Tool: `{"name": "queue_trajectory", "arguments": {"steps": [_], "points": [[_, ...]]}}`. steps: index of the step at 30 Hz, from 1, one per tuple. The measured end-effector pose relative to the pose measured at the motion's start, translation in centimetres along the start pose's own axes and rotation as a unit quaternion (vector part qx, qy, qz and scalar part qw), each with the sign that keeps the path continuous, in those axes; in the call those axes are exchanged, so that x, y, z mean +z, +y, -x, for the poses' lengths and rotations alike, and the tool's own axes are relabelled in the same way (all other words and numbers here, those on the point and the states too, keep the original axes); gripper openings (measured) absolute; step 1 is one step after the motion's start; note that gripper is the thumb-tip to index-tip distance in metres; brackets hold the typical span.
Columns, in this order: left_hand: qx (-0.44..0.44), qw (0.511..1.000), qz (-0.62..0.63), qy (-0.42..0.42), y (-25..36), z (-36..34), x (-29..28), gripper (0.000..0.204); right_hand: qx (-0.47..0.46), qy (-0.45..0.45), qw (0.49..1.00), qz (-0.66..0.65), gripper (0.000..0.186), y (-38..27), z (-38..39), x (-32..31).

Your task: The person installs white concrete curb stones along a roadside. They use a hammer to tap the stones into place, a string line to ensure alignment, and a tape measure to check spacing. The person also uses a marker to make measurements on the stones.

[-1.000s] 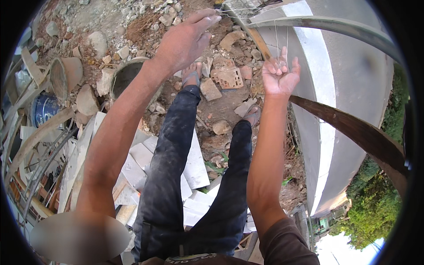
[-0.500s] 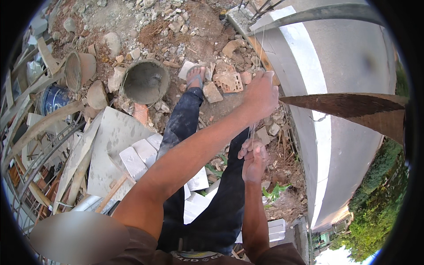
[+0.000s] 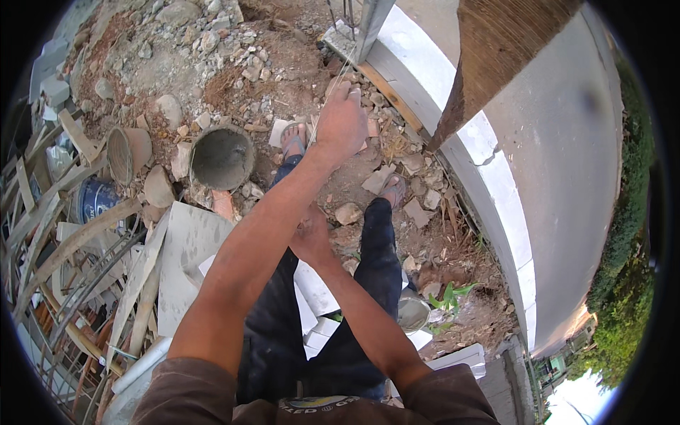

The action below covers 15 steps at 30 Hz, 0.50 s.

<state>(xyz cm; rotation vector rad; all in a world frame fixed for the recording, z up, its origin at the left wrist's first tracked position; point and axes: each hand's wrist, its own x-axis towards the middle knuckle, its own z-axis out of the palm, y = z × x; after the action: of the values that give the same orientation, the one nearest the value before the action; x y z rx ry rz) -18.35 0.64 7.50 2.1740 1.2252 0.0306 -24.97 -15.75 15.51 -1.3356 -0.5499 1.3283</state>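
Note:
My left hand (image 3: 341, 118) is closed on a thin pale string (image 3: 343, 71), which runs up toward a post (image 3: 369, 28) at the top of the pale block ledge on the right. Lower down, my right hand (image 3: 306, 230) is partly hidden by my left forearm, its fingers curled; what it holds is hidden. Both hands are above my legs and the rubble ground, near a grey mortar bucket (image 3: 222, 157).
A brown plank (image 3: 489, 57) juts over the white ledge (image 3: 524, 276) and grey wall (image 3: 570, 184). Left lie a tan bucket (image 3: 126, 156), a blue tub (image 3: 98, 200), leaning boards (image 3: 177, 276), wood scraps and bent bars. Rebar stands at the top; greenery lines the far right.
My left hand has moved upward from half a second ago; my right hand has moved left, under the left forearm. The view has shifted, with the plank now standing higher in it.

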Motion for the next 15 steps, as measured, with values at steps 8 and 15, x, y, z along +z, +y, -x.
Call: {"name": "queue_trajectory", "arguments": {"steps": [8,15], "points": [[-0.364,0.699,0.615,-0.016,7.6,-11.3,6.1,0.015,0.270,0.198,0.753,-0.567,0.039,5.5,0.9,2.0],[-0.313,0.724,0.610,0.071,-0.4,-17.2,15.6,0.023,0.253,0.216,0.787,-0.520,0.038,6.1,0.5,-0.8]]}}
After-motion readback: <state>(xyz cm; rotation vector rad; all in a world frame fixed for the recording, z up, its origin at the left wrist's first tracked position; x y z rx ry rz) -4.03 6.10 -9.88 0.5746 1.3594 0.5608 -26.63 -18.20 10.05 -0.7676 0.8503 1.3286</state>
